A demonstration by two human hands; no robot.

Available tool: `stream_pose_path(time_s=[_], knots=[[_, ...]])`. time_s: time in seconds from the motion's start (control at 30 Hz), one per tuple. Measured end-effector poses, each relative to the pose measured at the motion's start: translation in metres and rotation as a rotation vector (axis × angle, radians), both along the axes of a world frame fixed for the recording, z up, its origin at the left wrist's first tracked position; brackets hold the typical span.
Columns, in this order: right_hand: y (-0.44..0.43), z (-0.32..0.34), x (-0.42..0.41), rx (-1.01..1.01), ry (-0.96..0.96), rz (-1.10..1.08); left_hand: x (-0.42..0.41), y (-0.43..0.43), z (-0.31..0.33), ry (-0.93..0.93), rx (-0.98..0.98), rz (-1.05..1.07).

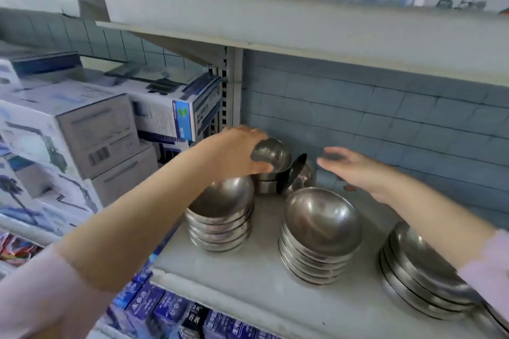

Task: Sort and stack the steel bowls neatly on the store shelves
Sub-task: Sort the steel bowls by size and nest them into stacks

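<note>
Head view: sorting is mostly done, I'd say. Three near stacks sit in a row on the shelf (pixel 275 297): left stack (pixel 220 217), mid stack (pixel 321 239) and right stack (pixel 418 272), all nested and fairly square.

Left to do: the far stack (pixel 265 184) of smaller bowls behind the left stack. Left hand (pixel 234 151) has its fingers wrapped round the top bowl (pixel 272 153), which is at or just over that stack; seated or not, can't tell. A loose bowl (pixel 298 173) stands on edge just right of it and needs stacking.

Right hand (pixel 358 170) hovers near the loose bowl, fingers relaxed, holding nothing.

Counts:
- four stacks, one loose bowl
- left roughly six, mid roughly six
- right about five, partly behind the sleeve
- far stack: can't count

Boxes (pixel 96 132) sit left of the shelf.
</note>
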State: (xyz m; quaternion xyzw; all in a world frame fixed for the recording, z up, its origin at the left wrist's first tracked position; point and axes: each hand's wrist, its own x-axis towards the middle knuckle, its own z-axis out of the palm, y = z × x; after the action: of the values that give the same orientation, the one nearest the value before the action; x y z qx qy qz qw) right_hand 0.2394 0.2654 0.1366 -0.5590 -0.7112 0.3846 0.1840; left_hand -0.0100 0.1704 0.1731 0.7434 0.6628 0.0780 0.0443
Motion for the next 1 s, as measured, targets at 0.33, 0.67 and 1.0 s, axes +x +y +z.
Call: stream_pose_path(time_s=[0.33, 0.67, 1.0], knots=[[0.050, -0.023, -0.044, -0.240, -0.131, -0.094, -0.003, 0.120, -0.020, 0.291, -0.435, 0.030], [0.054, -0.036, -0.052, -0.256, -0.015, -0.176, -0.011, 0.141, -0.043, 0.292, -0.489, 0.053], [0.026, -0.006, -0.035, -0.172, 0.145, -0.339, -0.012, 0.129, -0.036, -0.025, -0.291, 0.020]])
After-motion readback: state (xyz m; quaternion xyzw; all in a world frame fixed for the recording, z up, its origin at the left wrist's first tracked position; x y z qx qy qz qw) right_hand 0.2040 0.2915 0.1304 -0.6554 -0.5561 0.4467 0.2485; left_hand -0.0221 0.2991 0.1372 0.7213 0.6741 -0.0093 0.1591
